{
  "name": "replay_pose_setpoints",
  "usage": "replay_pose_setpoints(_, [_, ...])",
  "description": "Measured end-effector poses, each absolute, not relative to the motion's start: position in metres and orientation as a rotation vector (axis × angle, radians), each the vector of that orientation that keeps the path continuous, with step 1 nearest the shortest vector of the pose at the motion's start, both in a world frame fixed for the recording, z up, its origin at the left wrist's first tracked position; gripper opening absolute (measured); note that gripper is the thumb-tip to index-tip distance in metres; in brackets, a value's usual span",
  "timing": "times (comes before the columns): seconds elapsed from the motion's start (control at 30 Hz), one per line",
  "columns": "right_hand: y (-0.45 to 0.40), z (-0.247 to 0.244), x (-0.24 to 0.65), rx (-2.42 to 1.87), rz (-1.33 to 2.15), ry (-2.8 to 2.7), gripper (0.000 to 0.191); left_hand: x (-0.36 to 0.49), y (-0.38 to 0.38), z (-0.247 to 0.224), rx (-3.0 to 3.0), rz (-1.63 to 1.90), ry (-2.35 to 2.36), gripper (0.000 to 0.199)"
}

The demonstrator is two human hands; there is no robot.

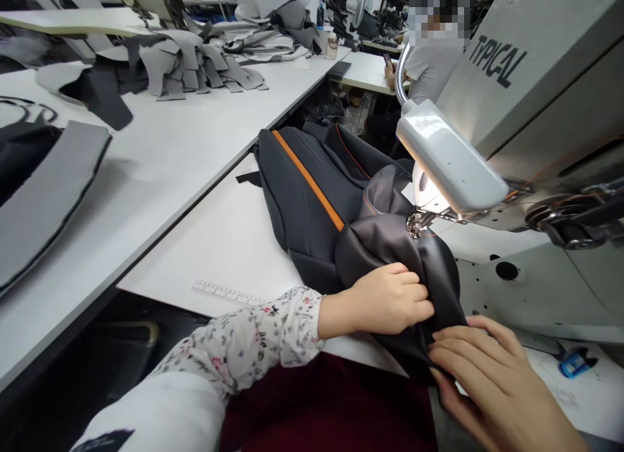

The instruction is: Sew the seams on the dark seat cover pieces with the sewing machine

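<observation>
A black leather-like cover (312, 211) with an orange stripe lies across the sewing table, its near part bunched under the needle area of the sewing machine (418, 223). My left hand (390, 298) has its fingers curled into the black material just in front of the needle area. At the near right edge of the cover, my right hand (487, 374) pinches the material between thumb and fingers. The lamp (451, 156) on the machine shines on the needle area.
A clear ruler (227, 292) lies left of the cover. Grey cut pieces (185, 62) are heaped on the long table (160, 140). Blue snips (575, 364) lie at the right. Farther back, a person (431, 65) sits holding a phone.
</observation>
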State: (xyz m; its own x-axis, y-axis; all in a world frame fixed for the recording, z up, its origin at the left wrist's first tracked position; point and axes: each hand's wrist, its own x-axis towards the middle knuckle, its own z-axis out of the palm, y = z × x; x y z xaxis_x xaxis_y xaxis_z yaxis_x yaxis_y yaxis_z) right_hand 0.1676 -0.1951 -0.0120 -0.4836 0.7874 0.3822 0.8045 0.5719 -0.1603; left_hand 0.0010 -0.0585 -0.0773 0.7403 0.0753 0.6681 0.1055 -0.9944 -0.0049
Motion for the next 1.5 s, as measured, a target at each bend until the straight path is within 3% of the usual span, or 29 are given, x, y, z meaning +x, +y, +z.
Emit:
replay_pose_setpoints(0.07, [-0.196, -0.006, 0.173, -1.178, 0.023, -2.433, 0.022, -0.02, -0.055, -0.054, -2.88, -1.289, -0.096, 0.032])
replay_pose_setpoints(0.23, [-0.196, 0.012, 0.192, -1.126, 0.198, -2.497, 0.056, -0.073, -0.039, -0.006, -2.826, -1.794, -0.154, 0.036])
replay_pose_setpoints(0.4, [-0.174, 0.017, 0.2, -1.196, 0.162, -2.51, 0.064, -0.083, -0.03, -0.015, -2.513, -1.441, 0.005, 0.013])
replay_pose_setpoints(0.5, [-0.152, 0.007, 0.202, -1.129, 0.067, -2.531, 0.06, -0.077, -0.036, -0.017, -2.58, -1.152, 0.1, 0.017])
replay_pose_setpoints(0.57, [-0.139, -0.002, 0.201, -1.091, 0.013, -2.555, 0.052, -0.071, -0.039, -0.014, -2.659, -0.931, 0.1, 0.008])
replay_pose_setpoints(0.67, [-0.13, -0.015, 0.199, -1.041, -0.091, -2.59, 0.038, -0.066, -0.039, -0.012, -2.758, -0.707, -0.015, 0.02])
replay_pose_setpoints(0.8, [-0.131, -0.023, 0.198, -1.043, -0.139, -2.592, 0.024, -0.068, -0.038, -0.017, -2.813, -0.673, -0.114, 0.017])
replay_pose_setpoints(0.93, [-0.131, -0.023, 0.203, -1.057, -0.159, -2.604, 0.027, -0.071, -0.039, -0.018, -2.821, -0.59, -0.208, 0.034])
replay_pose_setpoints(1.07, [-0.126, -0.023, 0.211, -1.05, -0.179, -2.593, 0.028, -0.072, -0.038, -0.014, -2.82, -0.516, -0.22, 0.037])
replay_pose_setpoints(1.5, [-0.086, -0.024, 0.223, -0.986, -0.281, -2.371, 0.026, -0.055, -0.015, -0.02, -2.774, -0.84, -0.183, 0.031])
